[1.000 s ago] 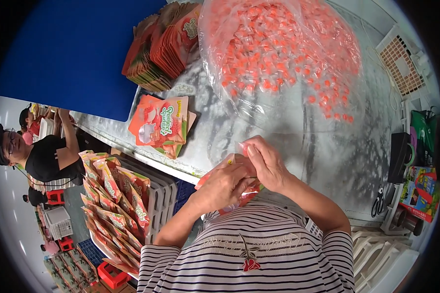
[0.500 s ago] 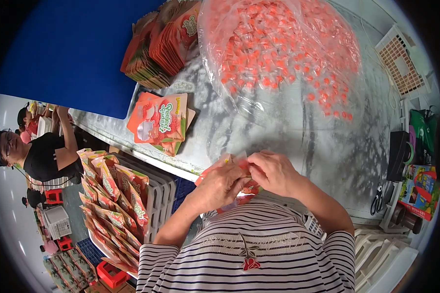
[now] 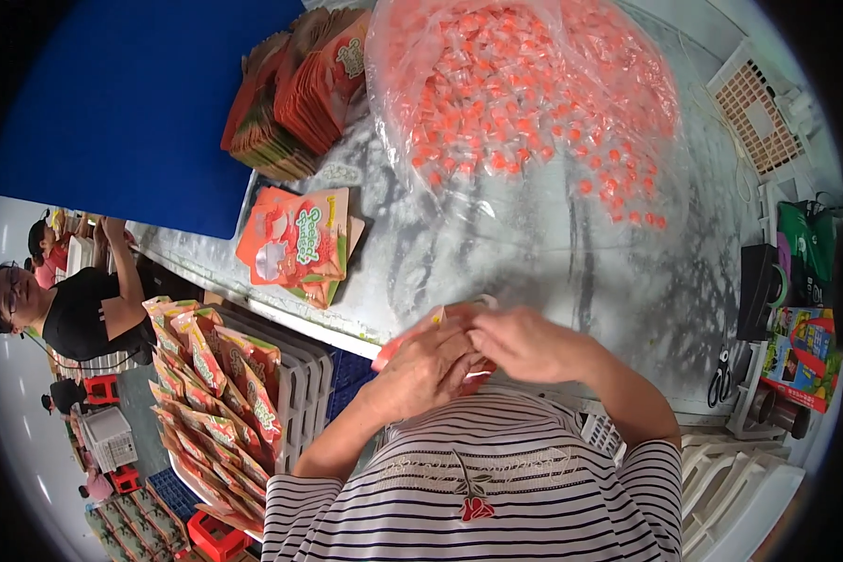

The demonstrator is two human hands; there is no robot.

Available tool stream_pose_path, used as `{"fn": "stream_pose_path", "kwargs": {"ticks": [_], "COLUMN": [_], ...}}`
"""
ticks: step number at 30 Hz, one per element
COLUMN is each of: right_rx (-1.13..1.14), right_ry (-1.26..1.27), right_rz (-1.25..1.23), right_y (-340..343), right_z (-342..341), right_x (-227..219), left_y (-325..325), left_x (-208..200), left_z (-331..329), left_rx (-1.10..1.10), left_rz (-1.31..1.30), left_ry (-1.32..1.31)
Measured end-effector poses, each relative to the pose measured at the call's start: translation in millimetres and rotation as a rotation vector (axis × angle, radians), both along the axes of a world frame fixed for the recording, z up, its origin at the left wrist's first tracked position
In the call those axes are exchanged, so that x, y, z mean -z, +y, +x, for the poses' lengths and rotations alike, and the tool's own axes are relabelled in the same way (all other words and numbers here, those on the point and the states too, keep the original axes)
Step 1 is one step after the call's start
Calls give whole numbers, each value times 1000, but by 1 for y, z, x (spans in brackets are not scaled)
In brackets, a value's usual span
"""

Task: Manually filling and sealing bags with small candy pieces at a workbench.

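Close against my striped shirt, my left hand point(image 3: 428, 370) is closed around a red candy pouch point(image 3: 385, 355), covering most of it. My right hand point(image 3: 526, 345), slightly blurred, meets the left at the pouch, its fingers bent and gripping the edge; the fingertips are partly hidden. Further forward on the table, a small pile of flat red pouches point(image 3: 298, 242) lies left of centre. Behind it stand tight stacks of similar pouches point(image 3: 314, 98). A large clear plastic bag point(image 3: 496, 108) of small wrapped red-orange candies spreads over the far middle, several spilling out at its right.
Left of me, a crate point(image 3: 295, 403) carries rows of upright filled pouches point(image 3: 220, 384). A blue panel point(image 3: 112, 103) covers the far left. Scissors point(image 3: 719, 378), a black box point(image 3: 757, 290) and a white basket point(image 3: 759, 117) line the right side. A person point(image 3: 84, 309) in black is at the left.
My right hand has shifted slightly to the right and lower over the pouch, and my left fingers wrap further across it. The view has tilted a little; the table items stay put.
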State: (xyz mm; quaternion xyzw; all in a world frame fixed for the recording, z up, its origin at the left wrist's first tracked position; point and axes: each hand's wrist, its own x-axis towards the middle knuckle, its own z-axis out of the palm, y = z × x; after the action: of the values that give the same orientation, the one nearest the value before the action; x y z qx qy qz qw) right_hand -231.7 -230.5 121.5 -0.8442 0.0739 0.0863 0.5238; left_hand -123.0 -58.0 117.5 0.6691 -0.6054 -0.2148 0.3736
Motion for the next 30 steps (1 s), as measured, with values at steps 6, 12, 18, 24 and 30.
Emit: {"fn": "stream_pose_path", "kwargs": {"ticks": [6, 12, 18, 24, 30], "right_rx": [-264, 366, 431, 570, 505], "right_ry": [234, -327, -215, -236, -431], "right_rz": [159, -425, -765, -889, -783], "right_y": [-22, -94, -95, -80, -63], "right_z": [24, 90, 129, 137, 93], "right_x": [-1, 72, 120, 135, 141], "left_y": [13, 27, 32, 28, 27], "left_x": [5, 1, 7, 6, 8], "left_z": [3, 12, 14, 12, 12], "left_rx": [-91, -363, -368, -383, -363], "left_rz": [61, 170, 83, 144, 157], "left_ry": [113, 234, 134, 229, 219]}}
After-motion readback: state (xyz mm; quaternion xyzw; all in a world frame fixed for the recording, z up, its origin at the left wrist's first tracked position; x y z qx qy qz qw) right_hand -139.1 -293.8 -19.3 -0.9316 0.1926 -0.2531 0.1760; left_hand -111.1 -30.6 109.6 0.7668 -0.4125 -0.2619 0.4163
